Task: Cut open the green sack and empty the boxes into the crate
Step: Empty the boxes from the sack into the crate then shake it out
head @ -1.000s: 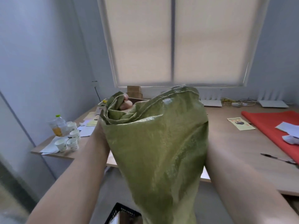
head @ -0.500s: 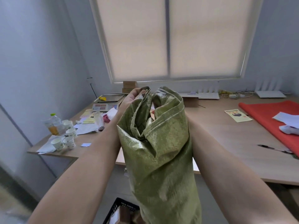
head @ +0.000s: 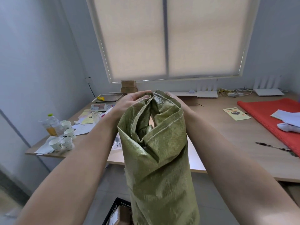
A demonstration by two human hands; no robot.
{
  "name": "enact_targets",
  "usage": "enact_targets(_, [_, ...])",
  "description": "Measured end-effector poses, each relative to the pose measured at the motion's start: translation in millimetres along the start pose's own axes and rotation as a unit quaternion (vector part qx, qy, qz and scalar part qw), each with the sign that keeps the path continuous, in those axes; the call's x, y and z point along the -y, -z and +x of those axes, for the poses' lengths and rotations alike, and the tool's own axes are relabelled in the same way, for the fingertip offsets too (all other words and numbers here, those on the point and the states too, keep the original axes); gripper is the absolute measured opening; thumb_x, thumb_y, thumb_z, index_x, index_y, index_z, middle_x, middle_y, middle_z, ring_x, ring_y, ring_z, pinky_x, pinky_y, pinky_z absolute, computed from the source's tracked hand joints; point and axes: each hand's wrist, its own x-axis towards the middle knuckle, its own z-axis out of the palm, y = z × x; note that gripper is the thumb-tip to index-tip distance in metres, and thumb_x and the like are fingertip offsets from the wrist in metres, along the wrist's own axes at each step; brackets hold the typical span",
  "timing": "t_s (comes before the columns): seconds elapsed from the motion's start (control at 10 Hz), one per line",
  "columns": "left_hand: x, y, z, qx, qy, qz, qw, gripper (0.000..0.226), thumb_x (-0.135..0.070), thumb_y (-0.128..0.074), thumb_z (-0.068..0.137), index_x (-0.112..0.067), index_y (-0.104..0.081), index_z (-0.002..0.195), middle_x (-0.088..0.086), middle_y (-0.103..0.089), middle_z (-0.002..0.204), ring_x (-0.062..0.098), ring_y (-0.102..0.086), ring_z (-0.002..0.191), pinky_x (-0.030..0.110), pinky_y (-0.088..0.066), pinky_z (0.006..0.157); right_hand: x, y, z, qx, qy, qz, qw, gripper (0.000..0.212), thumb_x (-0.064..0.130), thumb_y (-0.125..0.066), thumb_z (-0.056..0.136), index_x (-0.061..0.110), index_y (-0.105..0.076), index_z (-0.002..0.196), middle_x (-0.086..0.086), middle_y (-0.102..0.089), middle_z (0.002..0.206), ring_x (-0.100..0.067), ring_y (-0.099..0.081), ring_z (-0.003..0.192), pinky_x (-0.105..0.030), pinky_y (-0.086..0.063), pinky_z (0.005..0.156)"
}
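Observation:
The green woven sack (head: 160, 163) hangs upside down in front of me, its bunched end held up at chest height. My left hand (head: 131, 101) grips that bunched end from the left. My right hand (head: 174, 99) holds it from the far right side and is mostly hidden behind the fabric. The sack's lower end hangs down into a black crate (head: 114, 210) on the floor. A brown box (head: 124, 215) shows inside the crate beside the sack.
A wooden desk (head: 219, 127) stands ahead with paper cups (head: 62, 142), a juice bottle (head: 52, 125), a scale (head: 102, 106), papers, a red cloth (head: 276, 117), a pen (head: 271, 146) and stacked brown boxes (head: 128, 86) under the window.
The sack's top end has come lower and been gathered narrower between both hands. My hands have closed in toward each other, and more of the crate shows below.

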Motion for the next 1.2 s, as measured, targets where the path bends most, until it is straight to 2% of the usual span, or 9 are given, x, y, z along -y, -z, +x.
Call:
enact_targets(0.1, [-9.6,-13.8,-7.5,0.010,0.016,0.006,1.000,0.020,-0.015,-0.050,0.095,-0.016,-0.061,0.112,-0.007,-0.076,0.087,0.006,-0.071,0.079,0.019,-0.056,0.070,27.3,-18.8,-28.6,-0.022,-0.058,0.025,0.998,0.038,-0.001,-0.032,0.103,0.016,-0.044,0.071,0.005,-0.058,0.045,0.004,-0.056,0.038,-0.008,-0.044,0.049])
enact_targets(0.2, [-4.2,-9.3,-6.0,-0.025,-0.007,0.074,0.997,0.019,-0.027,-0.058,0.087,-0.016,-0.061,0.103,0.001,-0.068,0.093,0.014,-0.065,0.082,0.027,-0.054,0.078,17.7,-14.3,-29.1,-0.014,-0.084,0.035,0.996,0.034,-0.001,-0.032,0.104,0.010,-0.049,0.076,0.005,-0.057,0.046,0.005,-0.056,0.037,-0.006,-0.045,0.048])
enact_targets(0.3, [-2.5,-7.5,-9.9,-0.077,-0.007,0.131,0.988,0.011,-0.029,-0.061,0.090,-0.019,-0.057,0.090,0.001,-0.056,0.082,0.012,-0.053,0.070,0.025,-0.046,0.068,14.7,-14.5,-19.8,-0.017,-0.064,0.041,0.997,0.037,0.008,-0.052,0.098,-0.008,-0.049,0.131,-0.001,-0.062,0.098,-0.013,-0.062,0.093,-0.029,-0.049,0.097])
enact_targets(0.4, [-4.1,-7.4,-14.6,-0.134,-0.024,0.118,0.984,0.011,-0.022,-0.059,0.095,-0.017,-0.052,0.088,0.001,-0.049,0.076,0.008,-0.050,0.058,0.016,-0.046,0.050,14.3,-15.0,-19.4,-0.051,-0.060,0.063,0.995,0.038,0.007,-0.054,0.096,0.002,-0.050,0.134,-0.006,-0.061,0.111,-0.019,-0.061,0.098,-0.032,-0.052,0.091])
enact_targets(0.6, [-2.7,21.7,-9.9,-0.323,-0.030,0.096,0.941,0.028,-0.031,-0.065,0.091,-0.014,-0.062,0.113,0.008,-0.067,0.113,0.027,-0.065,0.105,0.045,-0.055,0.092,6.5,-6.4,-26.6,-0.167,0.033,0.088,0.981,0.024,0.040,-0.056,0.090,0.023,-0.066,0.104,-0.004,-0.065,0.095,-0.021,-0.062,0.089,-0.048,-0.053,0.085])
enact_targets(0.8, [-2.0,37.4,-5.2,-0.355,-0.015,0.156,0.922,0.023,-0.047,-0.058,0.079,-0.026,-0.065,0.081,0.003,-0.073,0.093,0.032,-0.068,0.096,0.053,-0.053,0.090,8.5,1.7,-40.0,-0.006,0.178,-0.191,0.965,0.066,0.005,-0.054,0.083,0.049,-0.052,0.132,0.001,-0.041,0.136,-0.005,-0.050,0.113,-0.026,-0.043,0.100])
enact_targets(1.0, [-1.7,33.6,-6.9,-0.371,-0.030,0.140,0.918,0.014,-0.039,-0.059,0.090,-0.027,-0.062,0.083,0.001,-0.069,0.094,0.027,-0.066,0.097,0.047,-0.055,0.090,25.3,-1.4,-37.3,0.133,0.019,-0.441,0.887,0.072,0.030,-0.060,0.078,0.047,-0.039,0.144,0.014,0.020,0.163,-0.018,0.012,0.151,-0.047,-0.013,0.121])
enact_targets(1.1, [-0.5,37.1,-13.2,-0.359,-0.029,0.126,0.925,0.016,-0.039,-0.059,0.091,-0.026,-0.065,0.084,0.002,-0.071,0.092,0.024,-0.066,0.090,0.046,-0.056,0.087,24.6,-0.5,-31.0,0.105,0.011,-0.509,0.854,0.038,0.029,-0.065,0.084,0.032,-0.060,0.122,-0.001,0.000,0.165,-0.027,0.001,0.151,-0.040,-0.016,0.118])
enact_targets(1.2, [-3.5,49.6,-21.0,-0.362,-0.037,0.080,0.928,0.018,-0.037,-0.059,0.091,-0.021,-0.067,0.085,0.004,-0.071,0.091,0.022,-0.064,0.085,0.047,-0.056,0.088,12.3,9.7,-22.0,-0.009,0.085,-0.337,0.938,0.005,0.015,-0.067,0.088,0.012,-0.067,0.093,-0.013,-0.048,0.133,-0.027,-0.049,0.119,-0.035,-0.041,0.106])
